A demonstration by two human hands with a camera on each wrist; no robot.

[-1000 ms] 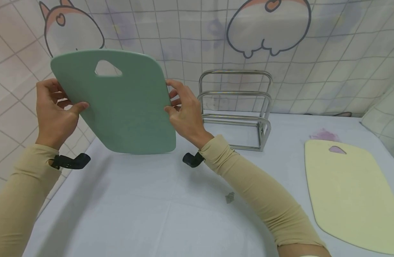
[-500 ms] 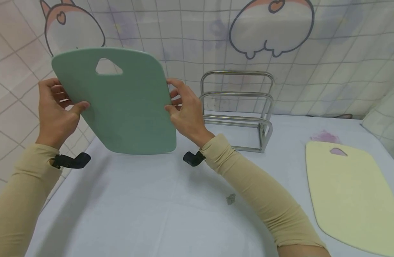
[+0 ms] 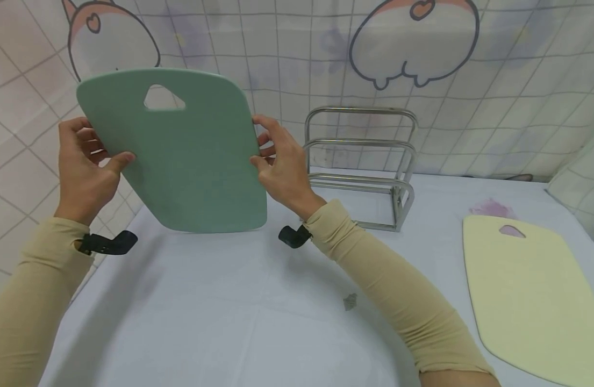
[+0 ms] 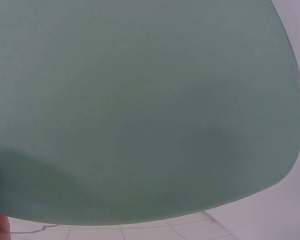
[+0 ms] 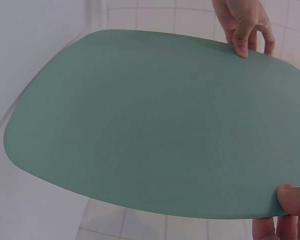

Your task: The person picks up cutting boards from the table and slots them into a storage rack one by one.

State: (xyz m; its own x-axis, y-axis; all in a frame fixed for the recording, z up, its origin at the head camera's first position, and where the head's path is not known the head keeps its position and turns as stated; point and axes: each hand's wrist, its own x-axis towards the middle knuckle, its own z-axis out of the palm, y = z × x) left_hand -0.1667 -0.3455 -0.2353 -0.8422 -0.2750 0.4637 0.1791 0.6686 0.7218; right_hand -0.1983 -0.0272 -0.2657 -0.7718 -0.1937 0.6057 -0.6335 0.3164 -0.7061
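A: Hands first. Left hand [image 3: 84, 164] grips the left edge of the green cutting board [image 3: 180, 161], thumb on the near face, fingers curled behind. Right hand [image 3: 279, 166] pinches the right edge the same way, thumb in front, fingers at the back.

B: Both clamped on the board, then. Where does the board sit?

A: In the air above the white tablecloth [image 3: 219, 312], touching nothing but the hands. It stands nearly upright, face toward the head camera. Long axis runs from the handle hole at the upper left down to the rounded end at the lower right, so it is tilted, not plumb.

B: Relation to the hands?

A: Directly between them, one hand per long edge, at about the same height. Forearms in tan sleeves rise from below, wrists bent up. The right wrist view shows the board's face [image 5: 155, 125] with a thumb tip at the lower corner and the other hand at the far edge.

B: Surroundings?

A: A steel wire rack [image 3: 359, 166] stands on the cloth just right of the right hand; that hand is the nearer one to it. Its slots look vacant. A yellow cutting board [image 3: 534, 295] lies flat, well apart at the right. Tiled wall behind.
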